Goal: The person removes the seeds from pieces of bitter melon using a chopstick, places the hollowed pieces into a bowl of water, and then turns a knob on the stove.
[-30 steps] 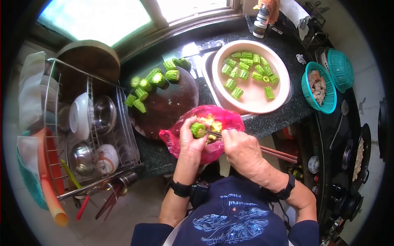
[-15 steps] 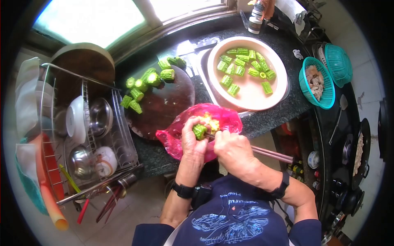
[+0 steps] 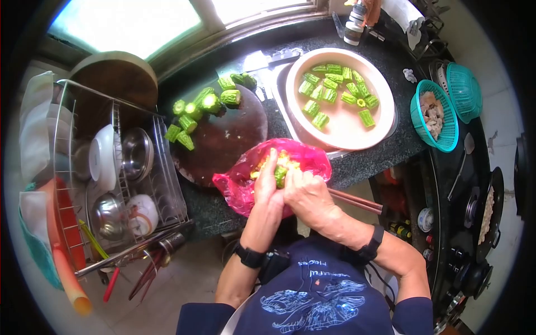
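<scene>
Over a pink plastic bag point(image 3: 234, 192), my left hand point(image 3: 268, 187) is closed round a green vegetable piece point(image 3: 280, 174). My right hand point(image 3: 310, 195) grips brown chopsticks point(image 3: 357, 201) whose thick ends stick out to the right; their tips are hidden at the piece. Pale yellowish scraps point(image 3: 285, 158) lie in the bag behind my fingers. Several green pieces point(image 3: 209, 103) rest along the far and left edge of a round dark cutting board point(image 3: 223, 139). More cut pieces point(image 3: 329, 95) sit in water in a cream basin point(image 3: 385, 111).
A dish rack point(image 3: 120, 106) with bowls stands at the left. On the right are a teal basket point(image 3: 453, 125) of pale chunks, a second teal basket point(image 3: 464, 92) and a pan point(image 3: 491, 215). A faucet point(image 3: 354, 28) rises behind the basin.
My hands have come closer together, and the chopsticks stick out less to the right, with their tips pushed further toward the piece. The view has shifted slightly.
</scene>
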`<move>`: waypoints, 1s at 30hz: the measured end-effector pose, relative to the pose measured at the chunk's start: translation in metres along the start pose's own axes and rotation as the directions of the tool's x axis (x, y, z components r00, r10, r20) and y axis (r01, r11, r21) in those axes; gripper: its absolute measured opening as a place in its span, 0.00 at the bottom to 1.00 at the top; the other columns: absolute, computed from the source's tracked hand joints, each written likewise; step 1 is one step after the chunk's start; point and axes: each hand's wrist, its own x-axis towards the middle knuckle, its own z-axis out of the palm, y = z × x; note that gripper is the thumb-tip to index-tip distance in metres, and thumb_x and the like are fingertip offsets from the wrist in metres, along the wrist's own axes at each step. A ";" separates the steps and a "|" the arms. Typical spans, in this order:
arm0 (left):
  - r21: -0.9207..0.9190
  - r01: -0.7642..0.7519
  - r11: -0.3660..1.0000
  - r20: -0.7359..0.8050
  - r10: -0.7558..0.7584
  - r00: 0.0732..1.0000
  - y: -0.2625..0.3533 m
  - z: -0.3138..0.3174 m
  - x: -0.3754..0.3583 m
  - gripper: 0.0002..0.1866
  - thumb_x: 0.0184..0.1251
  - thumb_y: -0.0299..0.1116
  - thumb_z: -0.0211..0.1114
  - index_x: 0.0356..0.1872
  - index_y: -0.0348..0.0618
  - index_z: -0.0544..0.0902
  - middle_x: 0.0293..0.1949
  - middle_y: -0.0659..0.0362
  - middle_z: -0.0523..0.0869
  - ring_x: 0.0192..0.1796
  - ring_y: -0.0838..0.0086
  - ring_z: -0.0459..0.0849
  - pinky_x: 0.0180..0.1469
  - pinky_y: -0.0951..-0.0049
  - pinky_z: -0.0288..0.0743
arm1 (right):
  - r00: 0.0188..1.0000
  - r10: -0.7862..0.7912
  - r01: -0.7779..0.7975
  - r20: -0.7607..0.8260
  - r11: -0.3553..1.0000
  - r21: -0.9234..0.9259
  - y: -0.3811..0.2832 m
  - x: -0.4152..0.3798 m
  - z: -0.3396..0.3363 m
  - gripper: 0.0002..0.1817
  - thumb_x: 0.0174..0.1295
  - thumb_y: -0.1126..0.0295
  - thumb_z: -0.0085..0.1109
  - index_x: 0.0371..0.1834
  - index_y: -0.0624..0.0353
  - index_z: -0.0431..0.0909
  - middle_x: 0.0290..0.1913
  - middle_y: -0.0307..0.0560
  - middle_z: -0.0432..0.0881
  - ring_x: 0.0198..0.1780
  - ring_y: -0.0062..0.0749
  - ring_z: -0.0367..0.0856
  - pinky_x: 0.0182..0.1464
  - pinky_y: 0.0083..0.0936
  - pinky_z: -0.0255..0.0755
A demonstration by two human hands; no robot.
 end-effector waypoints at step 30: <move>-0.269 -0.001 0.963 0.070 0.020 0.997 0.017 -0.002 0.000 0.06 0.60 0.30 0.63 0.31 0.41 0.75 0.27 0.61 0.77 0.31 0.76 0.76 0.35 0.74 0.75 | 0.975 0.124 -0.167 0.182 0.955 0.244 0.013 0.001 -0.036 0.07 0.47 0.75 0.55 0.31 0.63 0.74 0.25 0.48 0.77 0.25 0.36 0.81 0.26 0.28 0.75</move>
